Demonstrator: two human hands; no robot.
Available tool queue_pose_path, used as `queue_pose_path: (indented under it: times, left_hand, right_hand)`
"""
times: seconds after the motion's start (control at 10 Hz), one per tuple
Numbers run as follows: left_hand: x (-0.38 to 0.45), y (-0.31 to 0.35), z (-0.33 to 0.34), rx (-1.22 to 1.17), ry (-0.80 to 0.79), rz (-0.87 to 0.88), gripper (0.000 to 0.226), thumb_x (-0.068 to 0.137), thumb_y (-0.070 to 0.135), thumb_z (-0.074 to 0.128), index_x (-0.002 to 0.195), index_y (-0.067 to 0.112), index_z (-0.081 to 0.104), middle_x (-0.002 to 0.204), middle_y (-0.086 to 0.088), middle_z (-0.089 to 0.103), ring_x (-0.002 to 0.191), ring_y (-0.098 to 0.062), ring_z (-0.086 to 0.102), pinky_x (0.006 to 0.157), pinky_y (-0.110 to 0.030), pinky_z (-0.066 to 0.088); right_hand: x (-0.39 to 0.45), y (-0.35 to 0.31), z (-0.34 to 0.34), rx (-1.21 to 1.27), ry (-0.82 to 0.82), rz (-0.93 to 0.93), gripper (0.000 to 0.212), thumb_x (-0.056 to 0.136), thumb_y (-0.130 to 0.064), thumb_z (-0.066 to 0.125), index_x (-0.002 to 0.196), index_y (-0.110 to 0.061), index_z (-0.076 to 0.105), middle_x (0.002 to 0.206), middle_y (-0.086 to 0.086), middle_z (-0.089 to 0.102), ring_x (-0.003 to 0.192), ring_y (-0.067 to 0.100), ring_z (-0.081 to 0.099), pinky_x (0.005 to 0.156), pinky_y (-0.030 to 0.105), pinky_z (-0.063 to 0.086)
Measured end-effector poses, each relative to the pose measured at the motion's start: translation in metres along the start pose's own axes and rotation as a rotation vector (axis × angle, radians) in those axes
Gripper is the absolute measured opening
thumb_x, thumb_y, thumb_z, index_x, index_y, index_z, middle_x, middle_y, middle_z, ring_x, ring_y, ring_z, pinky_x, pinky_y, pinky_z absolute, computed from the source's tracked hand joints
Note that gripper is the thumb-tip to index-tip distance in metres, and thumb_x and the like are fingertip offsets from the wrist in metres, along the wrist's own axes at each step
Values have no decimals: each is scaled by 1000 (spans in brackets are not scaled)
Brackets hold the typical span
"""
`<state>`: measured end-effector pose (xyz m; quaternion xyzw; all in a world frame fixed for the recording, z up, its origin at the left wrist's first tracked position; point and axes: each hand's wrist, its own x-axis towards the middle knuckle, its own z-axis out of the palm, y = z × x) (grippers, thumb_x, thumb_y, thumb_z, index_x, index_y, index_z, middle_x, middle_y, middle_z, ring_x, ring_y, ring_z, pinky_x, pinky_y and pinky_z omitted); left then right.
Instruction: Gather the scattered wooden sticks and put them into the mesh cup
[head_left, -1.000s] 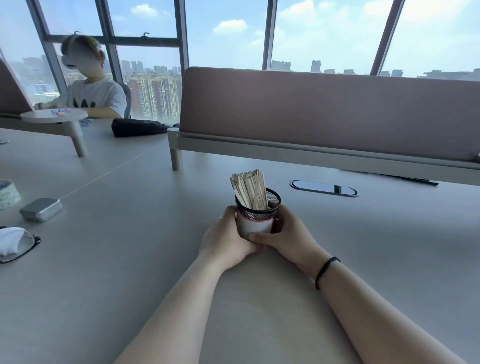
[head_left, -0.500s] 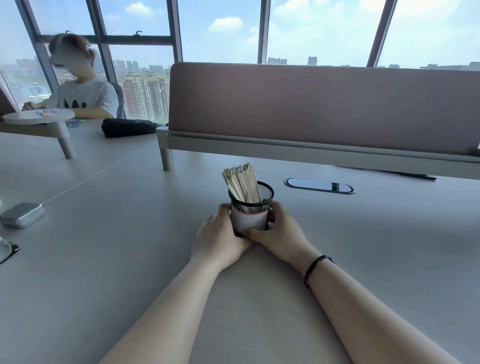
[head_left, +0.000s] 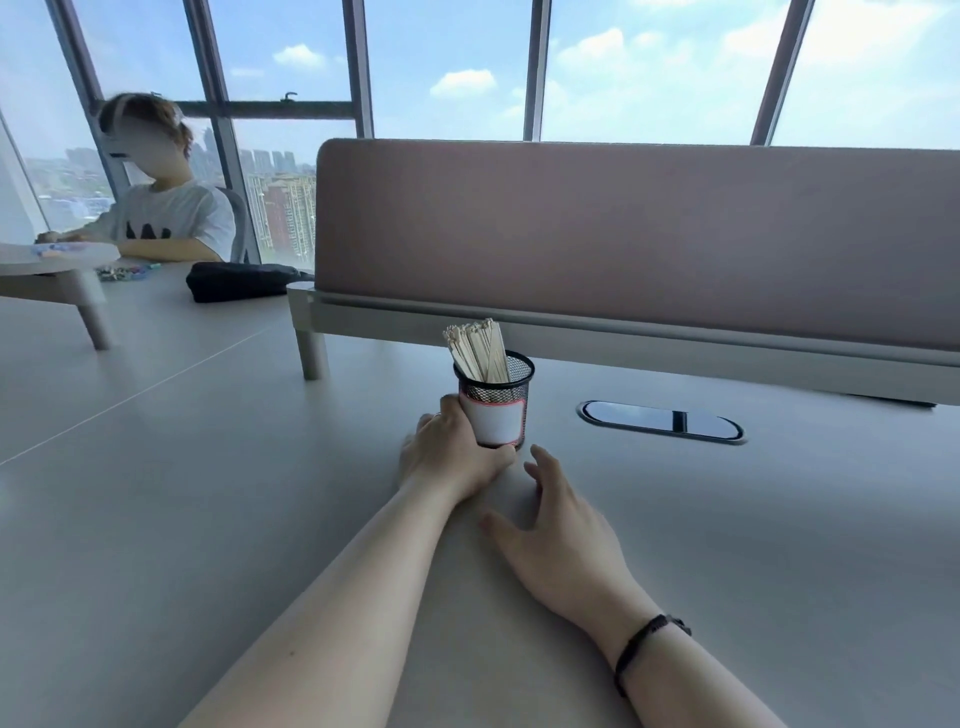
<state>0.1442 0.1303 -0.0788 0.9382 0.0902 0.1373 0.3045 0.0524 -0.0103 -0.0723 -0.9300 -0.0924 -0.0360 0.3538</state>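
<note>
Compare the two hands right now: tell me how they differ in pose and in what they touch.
The left hand wraps round the mesh cup of wooden sticks; the right hand holds nothing, fingers spread, just short of the cup. The right wrist wears a black band; the left wrist is bare. Both are bare hands low over the table.

Bundled in black mesh cup (head_left: 495, 396): pale wooden sticks (head_left: 477, 349). Right of cup: oval cable port (head_left: 661, 421). Behind: padded desk divider (head_left: 639, 235), perhaps freestanding.
</note>
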Motion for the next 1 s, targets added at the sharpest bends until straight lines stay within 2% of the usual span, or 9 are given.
queue_pose_path:
  times: [0.1,0.3,0.4,0.5,0.6,0.7,0.8,0.9,1.0]
  left_hand:
    - [14,0,6,4,-1,1,74,68,65,66,120,17,42,120,-7,62,123,-29,51,94,-40,42]
    - [21,4,6,29,-2,15,72,72,61,69,121,15,43,123,-8,61,123,-30,51,94,-39,41]
    - [18,3,5,0,-21,-1,83,70,62,69,131,14,38,128,-9,60,126,-31,49,95,-41,42]
    - [4,1,-1,-69,-32,-43,109,64,64,72,147,12,25,140,-6,54,134,-30,42,100,-43,43]
    - [-27,0,-8,-94,-27,-25,99,70,57,77,144,10,31,143,-5,49,137,-29,37,99,-41,41]
    - [-63,0,-13,-184,-17,48,76,81,44,74,141,14,37,138,-3,53,133,-25,43,99,-36,41]
    - [-103,9,-17,-258,-94,132,52,87,35,69,134,23,50,120,5,68,113,-15,61,97,-32,47]
    - [-142,20,-17,-269,-144,251,27,91,25,61,117,29,63,105,13,74,99,-7,68,92,-33,53]
    - [-174,29,-17,-300,-144,290,29,91,24,58,120,30,62,107,12,74,99,-7,68,92,-32,54]
  right_hand:
    - [2,3,2,-11,9,-15,84,85,-53,61,154,-33,16,151,-17,42,138,13,40,104,31,37]
    - [4,4,5,-22,19,-31,82,84,-57,58,153,-36,17,150,-20,42,138,11,39,105,30,37]
    - [5,5,3,-18,13,-25,83,84,-56,58,153,-35,17,151,-19,42,139,13,39,107,31,37]
    - [2,3,1,-14,3,-14,82,86,-52,59,154,-32,18,152,-16,42,139,13,39,105,32,38]
    - [-3,1,-3,-5,20,17,76,89,-49,56,154,-28,22,151,-10,46,137,17,43,100,33,39]
    - [-16,0,-7,-39,49,50,62,94,-47,49,150,-27,34,142,-5,57,133,22,48,98,34,41]
    - [-38,2,-16,-134,34,-16,43,93,-27,44,135,-30,53,128,-3,67,122,23,56,92,27,39]
    - [-63,9,-25,-191,18,-82,47,85,-15,43,126,-34,58,119,-6,69,112,22,59,80,24,33]
    - [-89,17,-32,-230,4,-114,49,82,-13,42,125,-32,58,119,-8,69,110,22,60,80,27,37]
